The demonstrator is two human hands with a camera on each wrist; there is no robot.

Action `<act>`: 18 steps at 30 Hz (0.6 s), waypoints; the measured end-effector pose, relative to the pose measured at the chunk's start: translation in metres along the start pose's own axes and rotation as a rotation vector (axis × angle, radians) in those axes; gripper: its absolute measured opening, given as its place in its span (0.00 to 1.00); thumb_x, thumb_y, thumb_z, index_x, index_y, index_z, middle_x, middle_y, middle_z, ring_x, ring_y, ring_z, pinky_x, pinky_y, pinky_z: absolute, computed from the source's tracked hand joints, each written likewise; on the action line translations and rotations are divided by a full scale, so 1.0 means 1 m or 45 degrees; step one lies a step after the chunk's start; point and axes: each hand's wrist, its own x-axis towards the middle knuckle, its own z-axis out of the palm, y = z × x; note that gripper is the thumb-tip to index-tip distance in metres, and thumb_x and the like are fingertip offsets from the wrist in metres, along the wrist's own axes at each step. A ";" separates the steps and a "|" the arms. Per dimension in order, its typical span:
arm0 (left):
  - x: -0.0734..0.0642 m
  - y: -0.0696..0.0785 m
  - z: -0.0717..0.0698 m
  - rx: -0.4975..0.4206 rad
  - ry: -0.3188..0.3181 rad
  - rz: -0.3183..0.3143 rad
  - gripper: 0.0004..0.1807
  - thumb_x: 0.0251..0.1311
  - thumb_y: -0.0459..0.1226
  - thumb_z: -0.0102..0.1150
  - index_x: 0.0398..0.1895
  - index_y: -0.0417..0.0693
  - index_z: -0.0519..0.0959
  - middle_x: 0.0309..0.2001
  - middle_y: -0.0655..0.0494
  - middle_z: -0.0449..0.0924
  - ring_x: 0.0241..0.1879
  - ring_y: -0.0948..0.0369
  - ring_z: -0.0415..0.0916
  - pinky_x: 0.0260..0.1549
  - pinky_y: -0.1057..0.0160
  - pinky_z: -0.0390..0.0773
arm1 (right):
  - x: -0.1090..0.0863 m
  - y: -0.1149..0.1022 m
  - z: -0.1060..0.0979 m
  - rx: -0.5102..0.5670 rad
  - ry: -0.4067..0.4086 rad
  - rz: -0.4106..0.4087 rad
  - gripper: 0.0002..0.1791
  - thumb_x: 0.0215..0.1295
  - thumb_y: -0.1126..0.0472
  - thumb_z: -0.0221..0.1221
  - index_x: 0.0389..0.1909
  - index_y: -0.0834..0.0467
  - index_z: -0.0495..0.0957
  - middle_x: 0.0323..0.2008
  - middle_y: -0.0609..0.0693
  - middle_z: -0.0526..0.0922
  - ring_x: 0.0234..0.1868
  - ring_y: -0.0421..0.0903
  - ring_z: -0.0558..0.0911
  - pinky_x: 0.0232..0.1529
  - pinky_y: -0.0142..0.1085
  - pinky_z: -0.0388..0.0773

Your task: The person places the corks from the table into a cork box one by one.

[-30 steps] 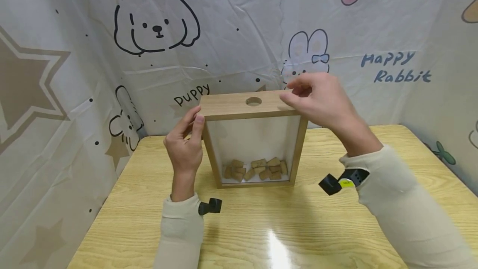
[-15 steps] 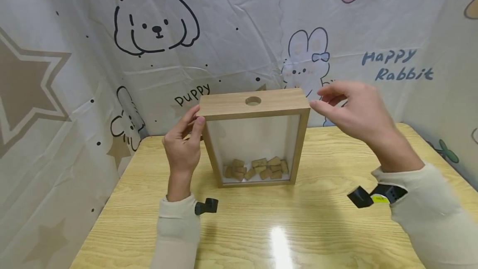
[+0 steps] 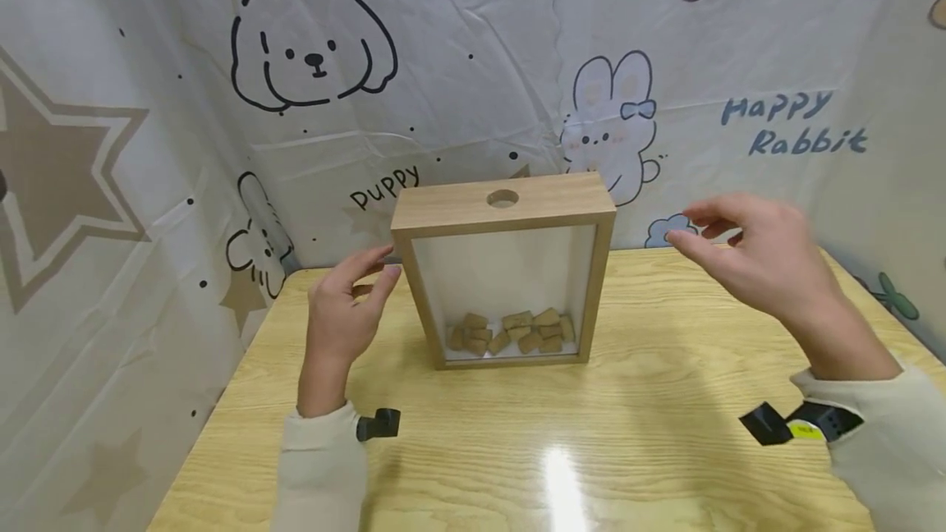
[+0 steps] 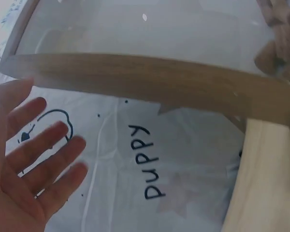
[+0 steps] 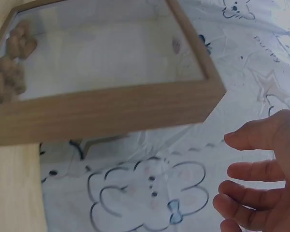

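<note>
A wooden frame box [image 3: 510, 208] with a clear front stands upright on the table, a round hole in its top. Several corks [image 3: 519, 320] lie in a heap on its floor, visible through the front. Close by the box's left side is my left hand [image 3: 343, 310], its fingers loosely bent and holding nothing; the left wrist view shows a small gap between those fingers [image 4: 53, 140] and the frame. My right hand [image 3: 769, 261] hovers in the air well to the right of the box, fingers relaxed, with nothing in it.
The light wood-grain table [image 3: 473, 442] carries the box near its back edge. A printed cloth [image 3: 473, 89] with cartoon animals hangs close behind the table and along both sides.
My right hand has moved off the box's top right corner, out to the right and lower. The left hand has let go of the box's left edge and drawn slightly left. The box stays put.
</note>
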 end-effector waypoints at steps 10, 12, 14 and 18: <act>-0.015 -0.015 -0.005 0.369 -0.030 0.002 0.26 0.59 0.47 0.70 0.57 0.45 0.82 0.58 0.44 0.80 0.58 0.44 0.75 0.56 0.35 0.68 | -0.028 0.039 0.008 -0.148 -0.037 -0.061 0.31 0.61 0.52 0.69 0.60 0.67 0.76 0.57 0.68 0.77 0.52 0.69 0.76 0.45 0.64 0.71; -0.019 -0.017 -0.007 0.436 -0.110 -0.043 0.32 0.57 0.51 0.70 0.62 0.45 0.79 0.62 0.42 0.75 0.65 0.44 0.68 0.62 0.30 0.55 | -0.032 0.047 0.013 -0.191 -0.048 -0.075 0.36 0.59 0.50 0.70 0.61 0.69 0.74 0.59 0.70 0.74 0.55 0.72 0.73 0.48 0.68 0.68; -0.023 -0.020 -0.008 0.510 -0.209 -0.100 0.39 0.56 0.57 0.67 0.68 0.47 0.74 0.68 0.42 0.68 0.71 0.44 0.58 0.63 0.25 0.43 | -0.037 0.054 0.017 -0.231 -0.073 -0.069 0.41 0.57 0.47 0.70 0.63 0.70 0.72 0.62 0.72 0.70 0.60 0.73 0.69 0.50 0.70 0.66; -0.030 -0.026 -0.009 0.601 -0.395 -0.201 0.51 0.55 0.67 0.61 0.77 0.51 0.61 0.78 0.45 0.49 0.77 0.46 0.37 0.62 0.24 0.29 | -0.044 0.068 0.025 -0.320 -0.153 -0.047 0.51 0.57 0.39 0.68 0.69 0.70 0.64 0.69 0.73 0.60 0.66 0.75 0.60 0.54 0.73 0.61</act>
